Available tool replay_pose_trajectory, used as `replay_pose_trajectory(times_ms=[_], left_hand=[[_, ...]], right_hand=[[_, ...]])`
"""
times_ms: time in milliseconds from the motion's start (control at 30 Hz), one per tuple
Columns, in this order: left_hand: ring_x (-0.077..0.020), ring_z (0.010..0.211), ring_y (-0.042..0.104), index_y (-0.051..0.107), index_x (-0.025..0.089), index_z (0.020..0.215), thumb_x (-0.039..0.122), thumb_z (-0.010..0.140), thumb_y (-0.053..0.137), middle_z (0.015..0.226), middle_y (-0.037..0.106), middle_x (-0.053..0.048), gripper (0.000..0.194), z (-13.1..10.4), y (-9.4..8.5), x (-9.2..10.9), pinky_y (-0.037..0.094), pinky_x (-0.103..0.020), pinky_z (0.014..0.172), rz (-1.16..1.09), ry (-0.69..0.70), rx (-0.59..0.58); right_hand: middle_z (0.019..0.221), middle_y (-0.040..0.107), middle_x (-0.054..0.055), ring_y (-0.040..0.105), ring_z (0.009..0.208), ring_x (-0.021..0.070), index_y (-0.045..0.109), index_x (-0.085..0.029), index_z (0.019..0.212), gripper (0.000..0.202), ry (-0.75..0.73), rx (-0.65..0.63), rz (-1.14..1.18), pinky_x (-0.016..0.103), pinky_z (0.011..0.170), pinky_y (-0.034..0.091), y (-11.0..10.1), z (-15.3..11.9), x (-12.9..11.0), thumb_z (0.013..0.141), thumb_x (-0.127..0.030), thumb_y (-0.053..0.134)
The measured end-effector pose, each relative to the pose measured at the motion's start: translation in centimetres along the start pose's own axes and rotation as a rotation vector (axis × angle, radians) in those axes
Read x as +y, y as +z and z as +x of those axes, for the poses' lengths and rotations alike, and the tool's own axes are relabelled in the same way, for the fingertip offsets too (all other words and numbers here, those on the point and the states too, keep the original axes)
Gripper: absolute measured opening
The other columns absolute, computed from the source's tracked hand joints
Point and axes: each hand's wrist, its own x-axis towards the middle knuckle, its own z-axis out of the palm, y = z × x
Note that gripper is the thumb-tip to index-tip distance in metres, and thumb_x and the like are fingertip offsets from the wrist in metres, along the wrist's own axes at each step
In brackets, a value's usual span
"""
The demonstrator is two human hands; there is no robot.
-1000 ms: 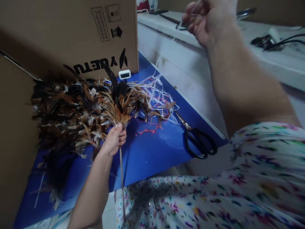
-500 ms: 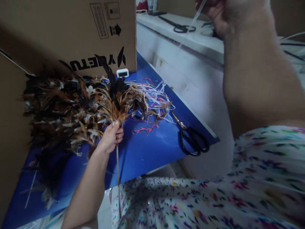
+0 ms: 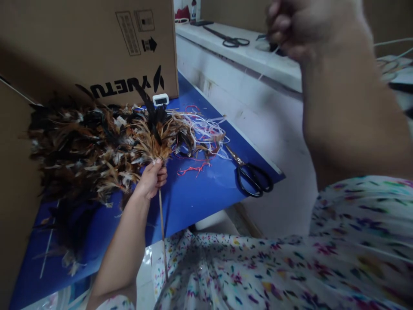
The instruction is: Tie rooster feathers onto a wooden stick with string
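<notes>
My left hand [image 3: 154, 177] is wrapped around a thin stick at the base of a bunch of brown and black feathers, a feather duster [image 3: 155, 140]. The feathers fan out above my fist, and the bare stick [image 3: 162, 228] runs down toward my lap. Raised at the upper right, my right hand [image 3: 298, 30] is closed in a blurred fist. Whatever lies inside it is hidden. Left of the duster spreads a heap of loose feathers [image 3: 87, 146]. Beyond it to the right are tangled white strips and red string [image 3: 206, 129].
Black-handled scissors [image 3: 253, 178] lie at the right edge of the blue table [image 3: 193, 206]. A cardboard box [image 3: 97, 43] stands behind, with a small white digital display [image 3: 160, 100] before it. Another pair of scissors [image 3: 230, 41] rests on the white ledge [image 3: 267, 62].
A translucent strip hanging from my right fist earlier no longer shows clearly. The fist stays raised, fingers closed. My left hand keeps its grip on the duster, and the view has shifted slightly.
</notes>
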Motion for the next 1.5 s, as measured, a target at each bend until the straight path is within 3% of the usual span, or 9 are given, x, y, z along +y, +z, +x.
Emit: replay_pose_trajectory(times_ms=[100, 233, 367, 533, 767, 933, 1100, 1300, 1500], left_hand=[[-0.0006, 0.037, 0.022, 0.032, 0.021, 0.071, 0.046, 0.081, 0.072, 0.053, 0.031, 0.011, 0.049, 0.0, 0.0, 0.0, 0.013, -0.011, 0.036, 0.007, 0.004, 0.005], [-0.0003, 0.037, 0.021, 0.033, 0.021, 0.073, 0.046, 0.083, 0.070, 0.053, 0.030, 0.011, 0.046, 0.0, 0.0, -0.1, 0.013, -0.011, 0.036, 0.016, 0.012, -0.010], [0.0000, 0.037, 0.020, 0.030, 0.021, 0.074, 0.046, 0.083, 0.071, 0.055, 0.030, 0.012, 0.048, 0.1, 0.0, -0.2, 0.013, -0.011, 0.035, -0.004, 0.028, -0.059], [-0.0002, 0.037, 0.020, 0.029, 0.021, 0.073, 0.046, 0.084, 0.069, 0.055, 0.030, 0.011, 0.048, 0.2, 0.1, -0.4, 0.013, -0.010, 0.035, -0.042, 0.042, -0.082], [-0.0020, 0.038, 0.027, 0.031, 0.021, 0.074, 0.044, 0.087, 0.066, 0.056, 0.033, 0.010, 0.044, 0.3, 0.5, -0.8, 0.019, -0.011, 0.033, -0.116, 0.040, -0.083], [-0.0023, 0.038, 0.028, 0.033, 0.020, 0.072, 0.042, 0.091, 0.062, 0.055, 0.034, 0.010, 0.041, 0.2, 0.6, -0.8, 0.036, -0.015, 0.037, -0.087, 0.044, -0.068], [-0.0016, 0.040, 0.031, 0.034, 0.019, 0.071, 0.047, 0.088, 0.064, 0.055, 0.034, 0.011, 0.044, 0.2, 0.6, -0.9, 0.051, -0.019, 0.049, -0.059, 0.029, -0.051], [-0.0022, 0.038, 0.032, 0.035, 0.020, 0.072, 0.049, 0.085, 0.068, 0.053, 0.035, 0.011, 0.046, 0.4, 1.0, -1.5, 0.035, -0.014, 0.038, -0.032, 0.004, -0.051], [-0.0014, 0.033, 0.025, 0.035, 0.020, 0.073, 0.048, 0.085, 0.067, 0.052, 0.033, 0.011, 0.044, 0.4, 1.3, -2.0, 0.026, -0.014, 0.031, 0.030, -0.065, -0.030]], right_hand=[[0.053, 0.064, -0.007, 0.048, 0.038, 0.0017, 0.066, -0.014, 0.075, 0.015, -0.014, -0.175, -0.033, 0.013, 0.036, 0.033, 1.2, -2.5, 1.7, 0.075, 0.001, 0.065], [0.064, 0.072, -0.001, 0.054, 0.046, 0.0037, 0.074, -0.017, 0.081, 0.023, 0.115, -0.311, -0.098, 0.016, 0.041, 0.039, 2.1, -6.2, 4.8, 0.075, 0.005, 0.069], [0.072, 0.074, 0.001, 0.065, 0.065, 0.0116, 0.077, -0.020, 0.079, 0.010, 0.092, -0.460, -0.209, 0.024, 0.061, 0.052, 2.4, -10.4, 7.9, 0.075, -0.012, 0.074], [0.070, 0.072, 0.003, 0.062, 0.061, 0.0124, 0.073, -0.018, 0.080, 0.012, 0.185, -0.532, -0.209, 0.025, 0.057, 0.048, 3.8, -15.1, 10.5, 0.077, -0.030, 0.072], [0.067, 0.067, 0.001, 0.054, 0.059, 0.0094, 0.071, -0.015, 0.079, 0.016, 0.149, -0.544, -0.178, 0.024, 0.059, 0.040, 7.4, -20.1, 9.8, 0.080, -0.031, 0.068], [0.075, 0.070, 0.001, 0.057, 0.065, 0.0096, 0.072, -0.015, 0.087, 0.013, 0.082, -0.711, -0.267, 0.024, 0.064, 0.037, 10.0, -23.5, 8.2, 0.086, -0.023, 0.061], [0.083, 0.071, 0.003, 0.060, 0.072, 0.0122, 0.071, -0.016, 0.090, 0.015, -0.057, -0.860, -0.378, 0.025, 0.068, 0.036, 11.5, -24.6, 7.3, 0.089, -0.017, 0.056], [0.086, 0.071, 0.003, 0.062, 0.079, 0.0138, 0.071, -0.018, 0.092, 0.019, -0.173, -0.822, -0.386, 0.026, 0.071, 0.036, 12.3, -24.0, 7.1, 0.094, -0.021, 0.053], [0.084, 0.072, 0.004, 0.062, 0.076, 0.0139, 0.071, -0.016, 0.090, 0.017, -0.110, -0.757, -0.411, 0.026, 0.072, 0.039, 11.8, -22.7, 7.4, 0.091, -0.019, 0.055]])
